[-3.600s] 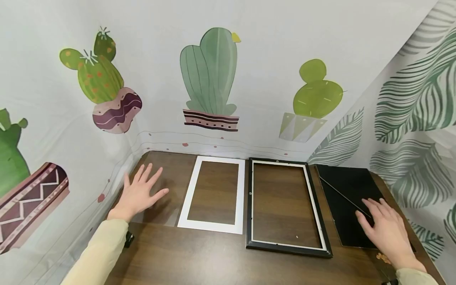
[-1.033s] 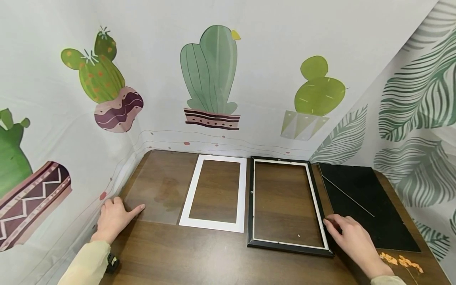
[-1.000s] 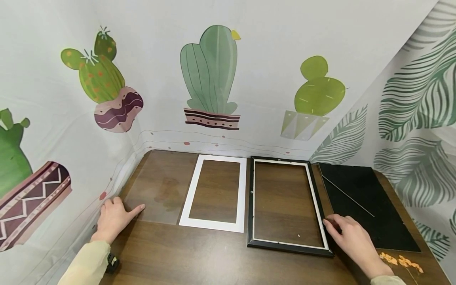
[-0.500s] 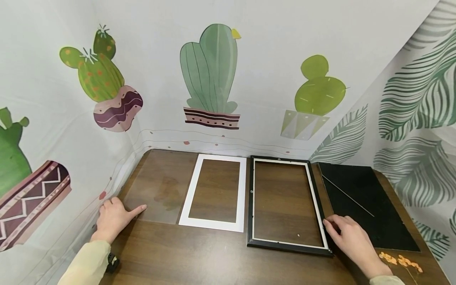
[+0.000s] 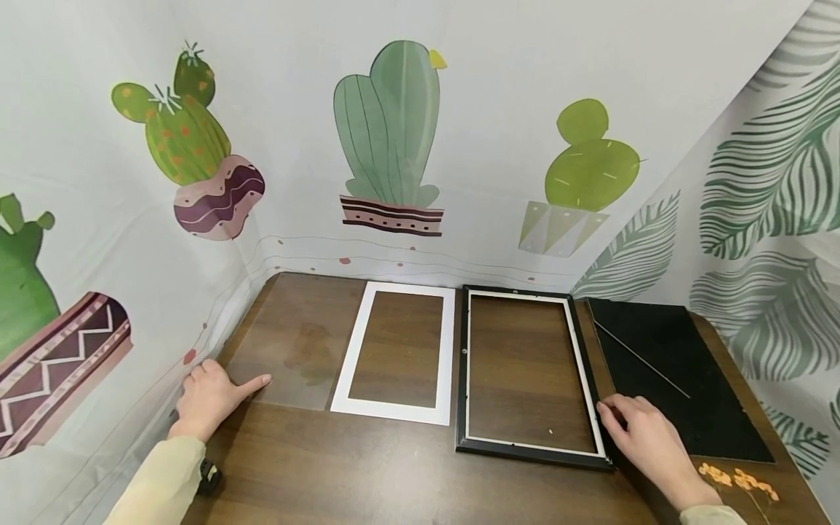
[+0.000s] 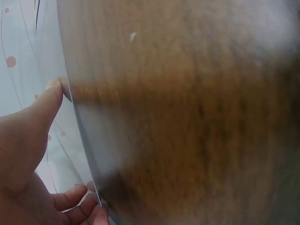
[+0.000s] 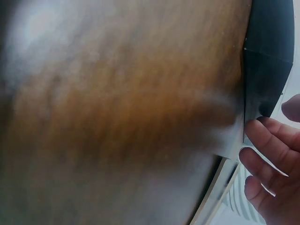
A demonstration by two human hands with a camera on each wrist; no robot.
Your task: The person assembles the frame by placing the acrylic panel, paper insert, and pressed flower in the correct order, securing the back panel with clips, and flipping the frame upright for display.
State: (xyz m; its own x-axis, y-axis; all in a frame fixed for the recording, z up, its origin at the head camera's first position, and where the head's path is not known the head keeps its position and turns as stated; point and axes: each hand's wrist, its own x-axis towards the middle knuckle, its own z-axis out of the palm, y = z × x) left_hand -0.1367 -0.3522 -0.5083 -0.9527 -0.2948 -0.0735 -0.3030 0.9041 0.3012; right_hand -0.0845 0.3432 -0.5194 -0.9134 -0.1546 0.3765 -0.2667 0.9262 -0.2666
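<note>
Fingers, left hand [image 5: 208, 397]: relaxed, at clear sheet [image 5: 295, 343] edge; right hand [image 5: 650, 437]: loosely bent, at black frame [image 5: 531, 453], right side.

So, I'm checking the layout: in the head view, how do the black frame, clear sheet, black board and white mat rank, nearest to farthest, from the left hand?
From the left hand:
1. Clear sheet: leftmost, at the hand itself.
2. White mat: right of the sheet.
3. Black frame: right of the mat.
4. Black board: far right.

The left hand [image 6: 21, 154] touched a clear sheet [image 6: 110, 145] along its edge with thumb and fingertips, red-dotted white cloth [image 6: 28, 28] behind the thumb, blurred wood-grained tabletop [image 6: 211, 112] past the fingertips
</note>
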